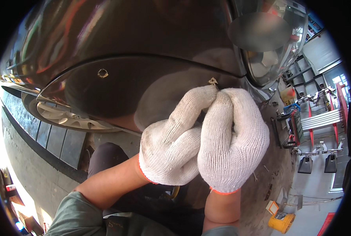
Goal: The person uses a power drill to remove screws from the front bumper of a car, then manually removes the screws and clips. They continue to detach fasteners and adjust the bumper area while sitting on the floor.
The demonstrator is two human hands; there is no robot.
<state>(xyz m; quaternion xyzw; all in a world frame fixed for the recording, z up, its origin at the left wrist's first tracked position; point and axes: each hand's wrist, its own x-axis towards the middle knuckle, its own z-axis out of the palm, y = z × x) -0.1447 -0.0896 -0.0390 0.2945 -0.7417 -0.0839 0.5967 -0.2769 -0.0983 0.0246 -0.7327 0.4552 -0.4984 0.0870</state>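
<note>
A dark glossy car body fills the upper part of the view. Its lower panel [116,94] has a small round hole with a pale rim [102,73]. Farther right on the panel, a small ragged tan piece [213,81] shows just above my fingertips. Both hands wear white knitted gloves with orange cuffs. My left hand [173,141] is closed, its fingertips pinched close to that tan piece. My right hand [234,137] is closed beside it, and the fingertips of both meet at the panel. What lies between the fingers is too hidden to make out.
A headlight [262,43] is at the upper right, and a wheel [65,116] sits under the car at left. Red and silver metal equipment [321,122] stands at the right. A yellow container [281,222] lies lower right on the floor. My knee [108,157] is below the panel.
</note>
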